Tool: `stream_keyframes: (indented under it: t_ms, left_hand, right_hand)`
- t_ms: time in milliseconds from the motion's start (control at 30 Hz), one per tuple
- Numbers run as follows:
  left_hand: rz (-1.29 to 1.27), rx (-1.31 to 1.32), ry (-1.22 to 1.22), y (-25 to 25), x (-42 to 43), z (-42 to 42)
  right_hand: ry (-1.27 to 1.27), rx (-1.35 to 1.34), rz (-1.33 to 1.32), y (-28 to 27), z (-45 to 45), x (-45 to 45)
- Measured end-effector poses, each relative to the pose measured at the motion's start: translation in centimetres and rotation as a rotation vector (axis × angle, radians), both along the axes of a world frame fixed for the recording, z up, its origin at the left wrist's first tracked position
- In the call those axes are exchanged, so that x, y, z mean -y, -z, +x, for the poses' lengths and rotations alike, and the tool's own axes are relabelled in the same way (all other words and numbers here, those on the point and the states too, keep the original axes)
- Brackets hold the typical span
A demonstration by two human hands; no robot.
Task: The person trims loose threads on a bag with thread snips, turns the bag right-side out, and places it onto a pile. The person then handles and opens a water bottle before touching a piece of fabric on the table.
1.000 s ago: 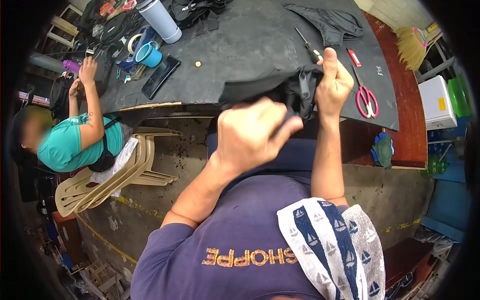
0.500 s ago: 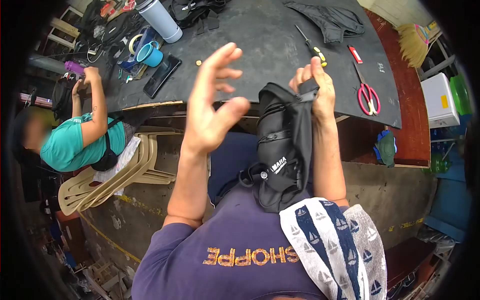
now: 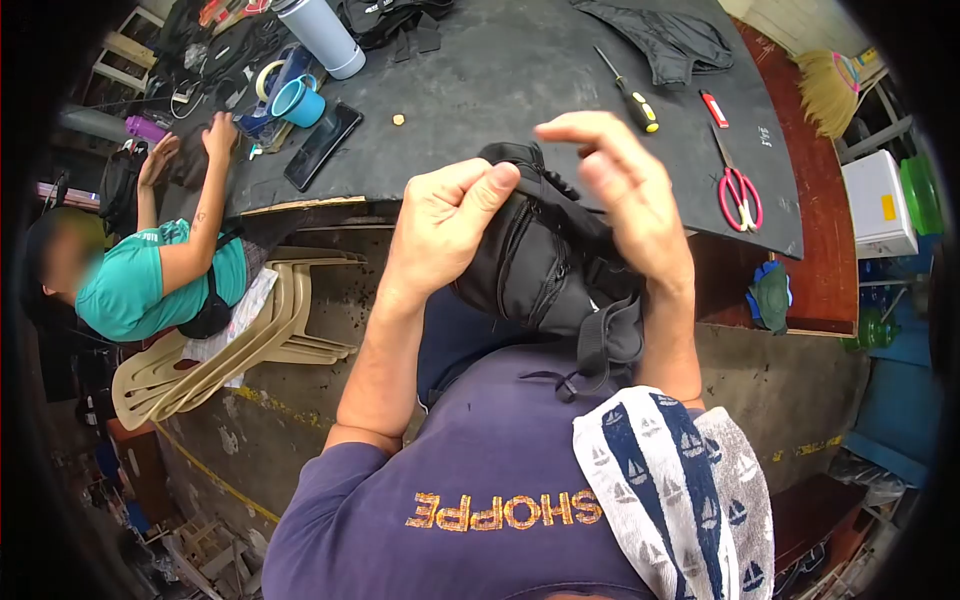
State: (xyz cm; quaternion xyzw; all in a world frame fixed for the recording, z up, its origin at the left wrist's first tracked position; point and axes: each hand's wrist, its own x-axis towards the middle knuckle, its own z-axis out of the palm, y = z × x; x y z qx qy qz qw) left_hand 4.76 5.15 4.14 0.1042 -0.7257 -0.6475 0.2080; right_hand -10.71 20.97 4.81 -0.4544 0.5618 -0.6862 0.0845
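A small black zippered bag [image 3: 525, 270] is held up before my chest at the table's near edge, with a strap and buckle hanging from its lower right side. My left hand [image 3: 440, 225] is closed on the bag's upper left edge, thumb on top. Beside the bag's right side, my right hand [image 3: 630, 200] has its fingers apart and slightly blurred. Whether its palm touches the bag I cannot tell.
On the dark table [image 3: 480, 80] lie a screwdriver [image 3: 640, 105], red-handled scissors [image 3: 740, 195], a red cutter [image 3: 713, 108], a phone [image 3: 323, 147], a blue mug [image 3: 298, 102] and a tumbler [image 3: 325, 40]. A co-worker [image 3: 165, 275] sits at left near stacked chairs [image 3: 230, 350].
My left hand has come down from the air and taken hold of the bag. My right hand has let go of the strap end, its fingers spreading. The bag has turned, hiding its lettering.
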Motion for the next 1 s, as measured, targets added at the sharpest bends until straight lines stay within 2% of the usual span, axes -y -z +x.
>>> stream_keyframes:
  t_ms: [33, 67, 100, 167, 233, 333, 367, 467, 600, 633, 700, 767, 867, 967, 1000]
  left_hand:
    - [0.162, 0.001, 0.040, -0.1, 0.1, 0.0]
    - [0.163, 0.000, 0.042, -0.4, 0.1, 0.1]
    - [0.239, 0.011, 0.111, -1.1, 0.0, 0.2]
    - [0.391, 0.034, 0.247, -2.1, 0.0, 0.5]
    - [0.366, 0.048, 0.251, -1.2, 0.2, 0.6]
    - [0.325, 0.078, 0.270, -0.1, 0.1, 0.9]
    - [0.295, 0.036, 0.217, 0.1, 0.1, 1.0]
    - [0.238, -0.046, 0.112, -0.1, 0.1, 1.8]
    - [0.183, 0.047, 0.030, -0.1, 0.1, 3.1]
    - [0.317, 0.000, 0.052, 0.7, 0.0, 3.1]
    - [0.582, -0.097, 0.095, 1.8, -0.1, 3.3]
    - [0.566, -0.108, 0.046, 1.9, -0.6, 2.9]
    - [0.532, -0.128, -0.048, 1.9, -0.6, 2.4]
    - [0.604, -0.120, 0.234, 1.1, 0.9, 2.8]
    - [0.604, -0.119, 0.235, 1.1, 0.6, 2.9]
  right_hand:
    - [-0.098, -0.092, 0.046, -0.1, 0.4, -0.1]
    - [-0.198, -0.186, 0.091, -0.2, 0.6, -0.1]
    - [-0.200, -0.187, 0.092, 0.1, 0.5, -0.1]
    - [-0.317, -0.008, 0.148, 1.7, 0.4, -0.1]
    - [-0.374, 0.085, 0.172, 2.2, 0.4, 0.1]
    - [-0.410, -0.022, 0.167, 2.3, 0.3, -0.1]
    - [-0.409, -0.024, 0.165, 2.4, 0.1, 0.0]
    - [-0.394, 0.261, -0.151, 2.8, -0.6, 0.3]
    - [-0.279, 0.352, -0.193, 2.7, -1.3, -0.1]
    - [-0.279, 0.353, -0.192, 2.7, -1.5, -0.3]
    - [-0.336, 0.212, -0.024, 2.8, -1.9, -0.7]
    - [-0.362, 0.139, 0.060, 2.5, -1.8, -0.8]
    - [-0.192, 0.123, 0.102, 1.6, -0.9, -1.1]
    - [-0.211, 0.242, 0.121, 1.3, -0.5, -1.5]
    - [-0.220, 0.303, 0.130, 1.3, -0.5, -1.6]
